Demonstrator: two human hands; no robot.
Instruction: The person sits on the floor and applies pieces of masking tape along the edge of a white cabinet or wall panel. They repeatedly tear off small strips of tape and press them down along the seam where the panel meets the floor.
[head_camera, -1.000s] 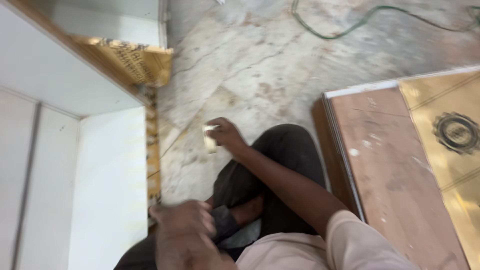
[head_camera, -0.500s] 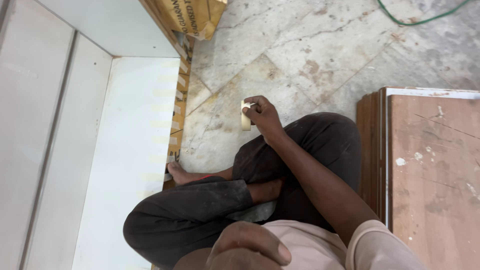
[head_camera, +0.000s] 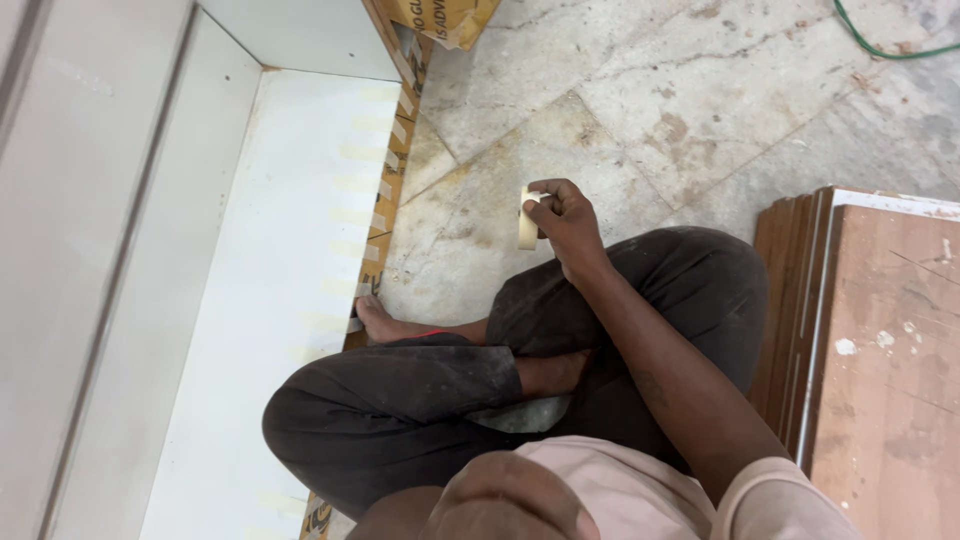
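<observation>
One tape roll (head_camera: 528, 217) in right hand (head_camera: 566, 215)

Right hand (head_camera: 565, 222) extended forward, grip closed, left hand (head_camera: 510, 497) fisted near chest

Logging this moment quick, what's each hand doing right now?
Left hand: closed in a loose fist near the chest; whether it holds anything cannot be told.
Right hand: closed on a roll of masking tape.

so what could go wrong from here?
The right hand pinches the masking tape roll by its edge, so it might slip onto the dusty stone floor. The tape strips along the white panel look thin; the bare foot resting against them could scuff some loose.
</observation>
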